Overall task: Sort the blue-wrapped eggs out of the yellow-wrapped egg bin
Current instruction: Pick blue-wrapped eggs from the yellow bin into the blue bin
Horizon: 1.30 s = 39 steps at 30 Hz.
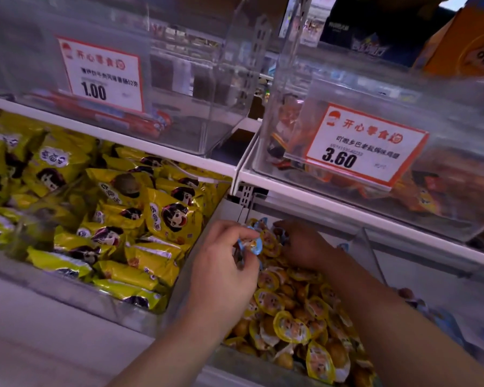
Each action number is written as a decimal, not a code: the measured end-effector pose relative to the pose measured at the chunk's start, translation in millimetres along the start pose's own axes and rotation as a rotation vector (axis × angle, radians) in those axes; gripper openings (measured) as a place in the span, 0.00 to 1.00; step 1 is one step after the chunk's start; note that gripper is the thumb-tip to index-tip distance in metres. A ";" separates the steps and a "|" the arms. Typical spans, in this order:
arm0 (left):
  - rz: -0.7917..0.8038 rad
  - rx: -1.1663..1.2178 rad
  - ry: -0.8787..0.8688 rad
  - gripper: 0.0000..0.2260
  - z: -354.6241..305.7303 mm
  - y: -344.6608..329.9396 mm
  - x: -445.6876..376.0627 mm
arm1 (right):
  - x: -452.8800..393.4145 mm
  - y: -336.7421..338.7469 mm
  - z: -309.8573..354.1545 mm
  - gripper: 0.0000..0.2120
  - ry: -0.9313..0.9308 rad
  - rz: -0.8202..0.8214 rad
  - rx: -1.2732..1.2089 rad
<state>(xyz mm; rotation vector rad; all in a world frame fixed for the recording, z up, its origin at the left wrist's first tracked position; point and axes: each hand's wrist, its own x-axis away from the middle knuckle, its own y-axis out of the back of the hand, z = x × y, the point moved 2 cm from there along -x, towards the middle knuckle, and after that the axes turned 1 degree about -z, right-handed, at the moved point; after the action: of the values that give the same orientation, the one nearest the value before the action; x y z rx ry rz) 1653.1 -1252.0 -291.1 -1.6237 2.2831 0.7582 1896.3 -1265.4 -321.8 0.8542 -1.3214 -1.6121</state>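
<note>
A clear bin [372, 247] in the middle of the lower shelf holds several yellow-wrapped eggs [291, 325]. My left hand [224, 269] hovers over the bin's left side and pinches a blue-wrapped egg [250, 244] between thumb and fingers. My right hand [302, 247] reaches to the back of the bin with its fingers down among the eggs, near blue wrapping [263, 221] at the far edge. What its fingertips hold is hidden.
Left of the egg bin lies a bin of large yellow snack packs [101, 219]. To the right, a compartment holds blue-wrapped packs [442, 319]. The shelf above carries clear boxes with price tags 1.00 [101, 76] and 3.60 [361, 146].
</note>
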 end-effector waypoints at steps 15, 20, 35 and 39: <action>-0.026 0.009 -0.023 0.10 -1.6 -7.9 3.3 | 0.8 -0.2 -1.9 0.24 0.033 0.026 -0.023; -0.028 0.007 -0.030 0.10 -1.6 -8.8 3.8 | 4.9 2.5 4.8 0.23 0.127 0.025 -0.090; -0.064 0.118 0.050 0.11 6.5 -6.7 0.1 | 14.2 27.4 6.8 0.16 -0.218 -0.239 -0.703; -0.094 0.219 0.110 0.13 8.3 -4.2 -2.3 | 28.4 32.9 17.4 0.12 -0.230 -0.243 -0.925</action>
<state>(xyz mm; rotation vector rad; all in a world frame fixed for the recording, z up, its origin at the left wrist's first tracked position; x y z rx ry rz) 1657.0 -1246.6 -298.1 -1.6919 2.2521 0.3901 1875.9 -1287.0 -285.6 0.2561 -0.4744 -2.2607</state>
